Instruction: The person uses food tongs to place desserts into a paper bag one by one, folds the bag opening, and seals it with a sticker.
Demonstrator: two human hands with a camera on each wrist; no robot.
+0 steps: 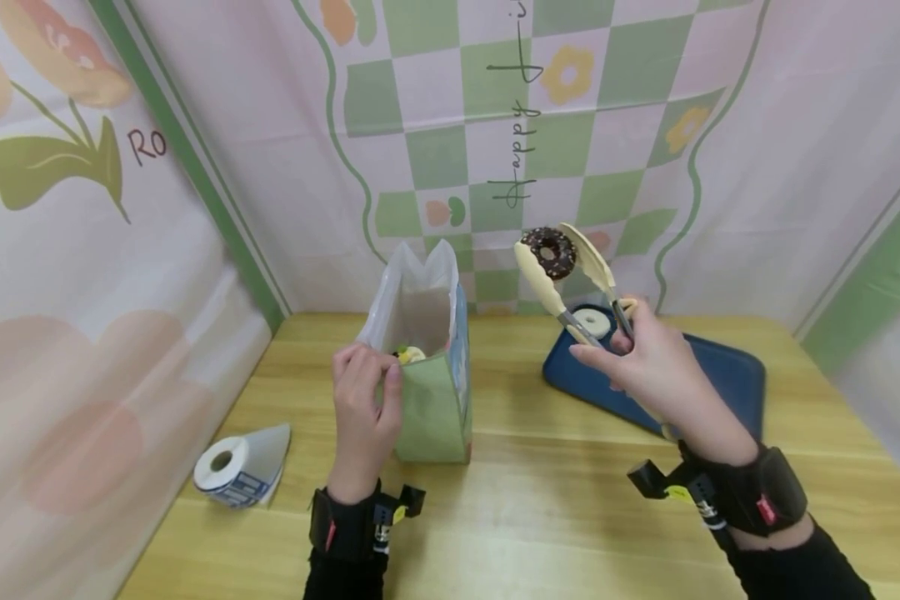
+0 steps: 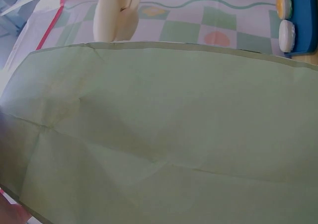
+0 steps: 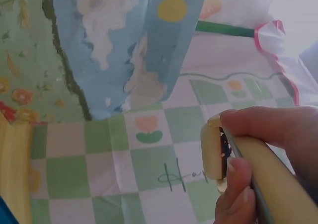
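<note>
The donut (image 1: 550,252) is a choc-glazed ring w/ pale sprinkles, hole facing the head cam, clamped between the two cream spoon-shaped tips of the tongs (image 1: 570,283). It hangs in the air above the far edge of the blue tray (image 1: 727,375), right of the bag (image 1: 435,400) and higher than its mouth.

Right hand (image 1: 648,367) grips the tongs at the metal shanks — thumb on one side, fingers curled round the other, squeezing them narrow on the donut. Forearm comes up from lower right, wrist bent so the tongs point up and left. In the right wrist view the thumb and a finger (image 3: 238,199) pinch the cream arm (image 3: 213,154), dark glaze just showing in the gap.

Left hand (image 1: 363,400) pinches the near rim of the bag at the top, fingers curled over the edge, forearm straight up from the bottom of the frame. Both wrists wear black straps w/ cams.

Bag: stiff paper, flat-sided, standing upright on the table (image 1: 532,517), near side plain green, right side blue w/ a printed pattern, thin white plastic liner (image 1: 412,283) sticking up out of the mouth. Something yellowish shows inside — can't tell what. Left wrist view is nearly all creased green paper (image 2: 164,134).

Tray is smooth, rounded corners; a white-iced ring (image 1: 591,320) lies on it behind the tongs. Table is light wood grain. Roll of labels (image 1: 228,467) lies at its left edge. Backdrop is soft printed cloth, green-pink checks.
</note>
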